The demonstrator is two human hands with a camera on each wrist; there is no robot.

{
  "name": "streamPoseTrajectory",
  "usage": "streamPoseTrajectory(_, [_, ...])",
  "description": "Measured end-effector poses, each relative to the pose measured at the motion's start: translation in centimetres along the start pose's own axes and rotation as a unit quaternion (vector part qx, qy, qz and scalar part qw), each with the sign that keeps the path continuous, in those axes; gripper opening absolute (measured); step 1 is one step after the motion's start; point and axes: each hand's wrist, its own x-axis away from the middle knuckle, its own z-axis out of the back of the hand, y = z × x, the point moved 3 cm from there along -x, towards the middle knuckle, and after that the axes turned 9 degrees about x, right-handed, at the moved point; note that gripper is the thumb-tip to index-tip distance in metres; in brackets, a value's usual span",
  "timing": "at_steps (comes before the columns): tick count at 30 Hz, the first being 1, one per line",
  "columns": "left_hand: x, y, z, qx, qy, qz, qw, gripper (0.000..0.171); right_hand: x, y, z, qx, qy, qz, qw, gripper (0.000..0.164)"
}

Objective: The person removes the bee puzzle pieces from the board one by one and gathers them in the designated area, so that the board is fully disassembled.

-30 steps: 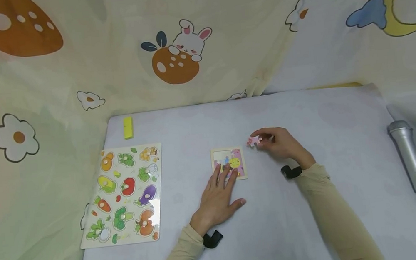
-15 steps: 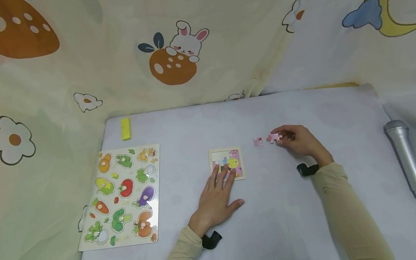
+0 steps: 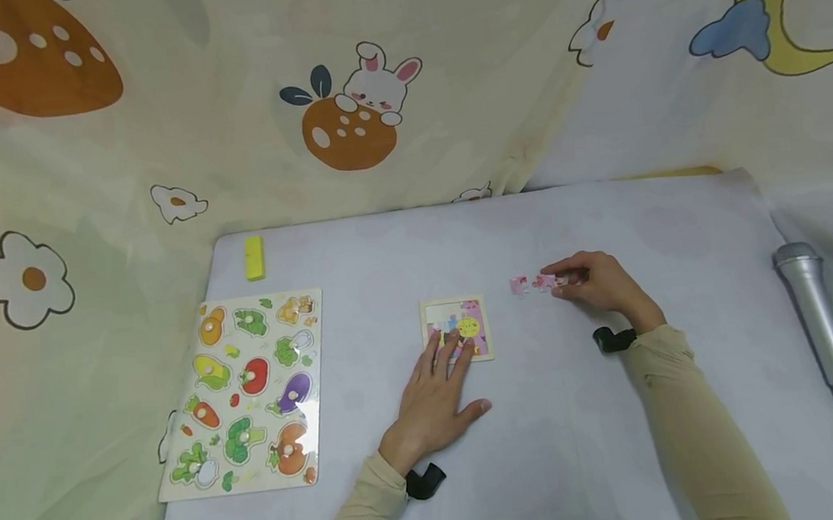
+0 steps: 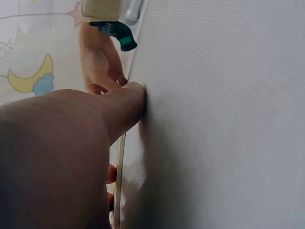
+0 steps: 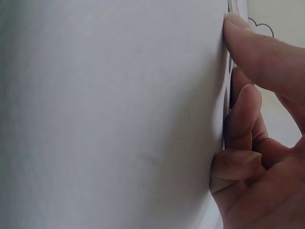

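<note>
My left hand (image 3: 431,409) lies with its fingers spread, the fingertips resting on a small framed jigsaw puzzle (image 3: 454,306). A yellow round figure and pink pieces show in the frame, with a pale area at its upper left; the fingers hide its lower part. To the right of the frame, my right hand (image 3: 600,288) pinches a pink jigsaw piece (image 3: 543,282) between thumb and forefinger, low at the table. Another pink jigsaw piece (image 3: 519,285) lies just left of it. In the right wrist view the thumb (image 5: 259,55) reaches down to the tabletop, the other fingers curled.
A vegetable peg puzzle board (image 3: 249,393) lies at the left of the white-covered table (image 3: 542,465). Behind it is a yellow block (image 3: 254,257). A silver microphone (image 3: 817,322) lies by the right edge. A printed cloth (image 3: 246,134) hangs behind the table.
My right hand has moved right, leaving one pink piece on the table, then stayed there while its fingers shifted slightly on the other piece. My left hand has stayed on the frame.
</note>
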Motion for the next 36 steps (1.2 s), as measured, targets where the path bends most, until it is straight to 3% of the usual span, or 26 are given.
streamPoseTrajectory(10, [0.0,0.1,0.2,-0.030,-0.020,0.016,0.9992,0.090,0.0,-0.1,0.1,-0.007,-0.008,-0.006,1.000,0.040])
streamPoseTrajectory(16, [-0.1,-0.1,-0.1,-0.029,-0.007,0.009,0.9995,0.091,0.2,-0.1,0.3,-0.020,-0.006,-0.003,1.000,0.041])
streamPoseTrajectory(20, [-0.2,-0.1,-0.2,-0.021,0.000,0.006,0.9998,0.090,0.4,-0.5,0.4,-0.032,0.020,0.006,0.999,0.037])
streamPoseTrajectory(28, [-0.2,0.2,0.1,-0.026,-0.014,0.018,0.9994,0.090,-0.1,-3.9,-0.7,-0.052,0.036,0.051,0.997,0.030])
streamPoseTrajectory(36, [0.0,0.0,0.0,-0.023,0.010,0.000,0.9997,0.089,-1.1,-8.2,-3.8,-0.050,0.009,0.107,0.993,0.031])
